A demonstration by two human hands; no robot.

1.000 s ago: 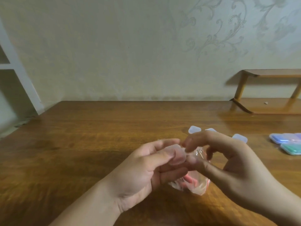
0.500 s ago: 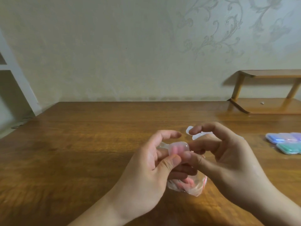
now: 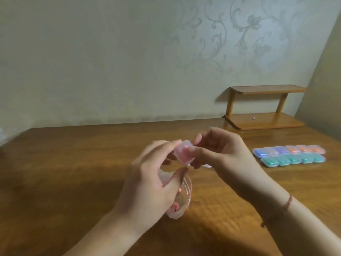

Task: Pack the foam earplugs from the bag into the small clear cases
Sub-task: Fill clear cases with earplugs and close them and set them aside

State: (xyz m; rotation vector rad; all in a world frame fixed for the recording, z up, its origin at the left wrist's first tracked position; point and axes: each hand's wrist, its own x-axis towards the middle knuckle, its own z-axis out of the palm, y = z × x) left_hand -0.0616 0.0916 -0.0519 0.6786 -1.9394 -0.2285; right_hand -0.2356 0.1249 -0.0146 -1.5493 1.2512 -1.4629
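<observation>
A small clear case with pink foam earplugs inside is held above the wooden table. My right hand pinches it between thumb and fingers. My left hand touches the case's left edge with its index fingertip. Its thumb and lower fingers grip a clear plastic bag with a red zip strip. A few pink earplugs show in the bag's bottom, partly hidden by my palm.
Two rows of filled cases, blue, purple and orange behind, green in front, lie on the table at the right. A low wooden shelf stands at the back right against the wall. A pale case edge peeks out under my right hand.
The case with pink earplugs has risen out from between my hands and tilted towards me. The view has swung right, bringing the rows of filled cases into sight.
</observation>
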